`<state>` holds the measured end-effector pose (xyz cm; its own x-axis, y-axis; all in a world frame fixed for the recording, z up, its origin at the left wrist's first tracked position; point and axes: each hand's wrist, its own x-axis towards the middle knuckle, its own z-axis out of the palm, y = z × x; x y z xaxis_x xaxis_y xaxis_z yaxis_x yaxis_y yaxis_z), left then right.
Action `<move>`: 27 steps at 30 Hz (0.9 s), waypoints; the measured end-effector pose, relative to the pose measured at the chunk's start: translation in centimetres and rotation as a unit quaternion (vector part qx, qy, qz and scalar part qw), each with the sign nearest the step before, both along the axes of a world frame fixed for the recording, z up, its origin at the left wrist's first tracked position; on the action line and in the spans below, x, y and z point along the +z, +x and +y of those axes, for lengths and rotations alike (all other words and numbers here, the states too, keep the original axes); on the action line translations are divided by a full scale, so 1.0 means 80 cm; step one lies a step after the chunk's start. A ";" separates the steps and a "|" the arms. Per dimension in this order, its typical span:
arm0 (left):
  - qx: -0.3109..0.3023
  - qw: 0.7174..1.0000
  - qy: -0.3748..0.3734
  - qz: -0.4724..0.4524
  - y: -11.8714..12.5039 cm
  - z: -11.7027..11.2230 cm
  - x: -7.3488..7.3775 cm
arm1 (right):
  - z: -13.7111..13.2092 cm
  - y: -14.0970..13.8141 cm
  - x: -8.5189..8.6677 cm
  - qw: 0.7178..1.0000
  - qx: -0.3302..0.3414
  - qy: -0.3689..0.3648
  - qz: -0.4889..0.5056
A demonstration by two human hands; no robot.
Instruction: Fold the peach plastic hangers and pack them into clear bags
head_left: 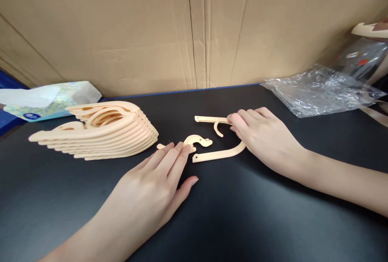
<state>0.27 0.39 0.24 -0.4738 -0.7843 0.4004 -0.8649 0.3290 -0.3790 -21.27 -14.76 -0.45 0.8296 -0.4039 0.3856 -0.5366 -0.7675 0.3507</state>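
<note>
Leftmost, a tissue pack (75, 94) sat behind a pile of nested cream hangers (121, 145) on the black tabletop (230, 221). Right of the pile, the left hand (151, 181) lay palm down, fingers outstretched, thumb apart, its fingertips resting over a wavy cream piece (198, 139) that lay roughly left to right and poked out beyond them. Just right of that piece, a U-shaped frame (216, 156) pointed its two free ends leftward, towards the left hand, its long axis also running left to right. The right hand (266, 137) gripped the frame's bend with curled fingers; a small hook (217, 129) showed between the two arms. Behind the right hand, farther right, lay a clear plastic bag (321, 90).
</note>
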 end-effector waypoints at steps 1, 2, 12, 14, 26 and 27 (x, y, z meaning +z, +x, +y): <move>0.002 1.000 -0.001 -0.007 -0.001 0.001 0.000 | 0.000 0.000 0.000 1.000 0.002 0.000 0.001; 0.004 1.000 -0.006 -0.010 -0.001 0.001 0.000 | 0.000 0.000 0.000 1.000 0.003 0.000 0.001; 0.016 0.999 -0.016 -0.024 -0.002 0.008 0.014 | -0.005 -0.005 -0.002 1.000 0.025 0.010 0.003; 0.028 0.999 -0.020 -0.028 -0.002 0.010 0.014 | -0.005 -0.006 -0.003 1.000 0.024 0.010 0.002; 0.011 1.000 -0.017 0.021 0.003 0.000 -0.001 | 0.003 -0.002 0.000 0.993 0.099 -0.003 -0.071; 0.006 0.999 0.000 0.036 0.005 -0.002 -0.002 | 0.006 -0.002 0.002 0.988 0.129 0.008 -0.088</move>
<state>0.67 0.21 0.06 -0.4354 -0.7893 0.4330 -0.8933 0.3191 -0.3166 -21.41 -14.31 -0.32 0.8265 -0.1954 0.5279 -0.3744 -0.8911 0.2565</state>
